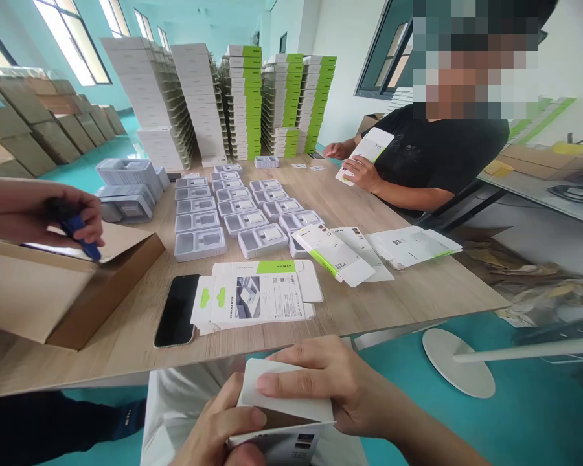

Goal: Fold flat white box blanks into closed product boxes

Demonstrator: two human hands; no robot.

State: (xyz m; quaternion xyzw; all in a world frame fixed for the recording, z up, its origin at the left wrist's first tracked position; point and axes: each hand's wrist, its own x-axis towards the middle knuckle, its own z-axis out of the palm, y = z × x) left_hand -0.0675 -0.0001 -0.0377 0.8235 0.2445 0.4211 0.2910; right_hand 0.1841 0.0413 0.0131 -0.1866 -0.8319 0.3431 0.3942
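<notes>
Both my hands hold a white cardboard packaging box [284, 404] below the table's near edge, over my lap. My left hand [218, 430] grips its lower left corner, thumb pressed on the flap. My right hand [325, 378] lies across the top, fingers closed over the folded panel. On the table just ahead lies a stack of flat unfolded white-and-green box blanks [257, 294], with a black phone [177, 310] to their left.
Rows of grey plastic trays [233, 210] cover the wooden table [418, 291]. At left another person's hand [53, 213] holds a blue tool over a brown carton [78, 285]. A seated person in black [432, 162] folds a box. Tall box stacks [245, 97] stand behind.
</notes>
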